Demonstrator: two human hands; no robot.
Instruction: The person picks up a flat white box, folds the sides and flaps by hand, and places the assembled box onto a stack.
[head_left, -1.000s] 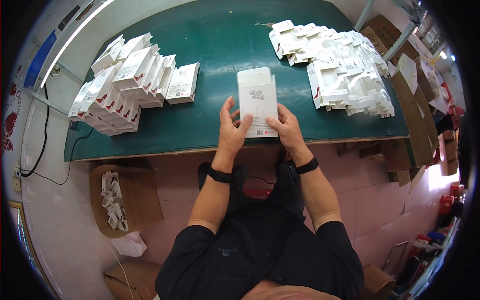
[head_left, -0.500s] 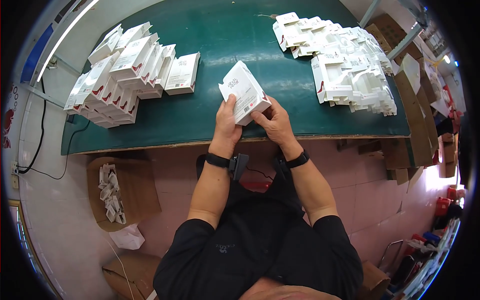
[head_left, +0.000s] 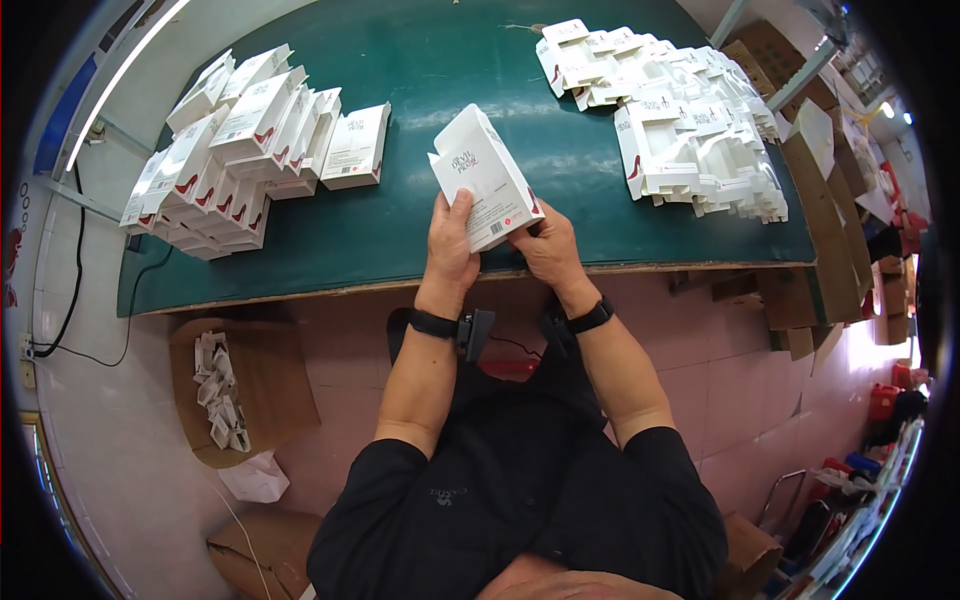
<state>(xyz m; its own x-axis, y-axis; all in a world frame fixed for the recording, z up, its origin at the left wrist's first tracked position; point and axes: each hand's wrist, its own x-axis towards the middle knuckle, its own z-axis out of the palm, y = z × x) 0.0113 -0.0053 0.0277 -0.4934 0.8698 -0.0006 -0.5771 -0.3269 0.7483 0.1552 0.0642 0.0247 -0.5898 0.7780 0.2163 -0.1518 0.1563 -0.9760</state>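
Between my hands, over the near part of the green table, is a tilted white carton (head_left: 483,185) with printing on its front. Its far end stands open, with flaps sticking up. My left hand (head_left: 453,240) grips its left edge, thumb lying across the front. At the lower right corner, my right hand (head_left: 551,246) holds the near end, some of its fingers hidden behind the carton. On the left, folded-up white cartons (head_left: 257,115) are stacked several high. Flattened or partly opened white cartons (head_left: 690,150) lie overlapping in rows on the right.
The green table (head_left: 430,75) has a worn front edge close to my wrists. Below it at left stands an open cardboard box (head_left: 285,400) holding small white pieces. Brown cardboard (head_left: 825,225) leans at the table's right end. A black cable (head_left: 130,330) hangs at left.
The carton has turned so its front faces me more fully and its open far end shows higher up. My right thumb has slid down behind its near edge.
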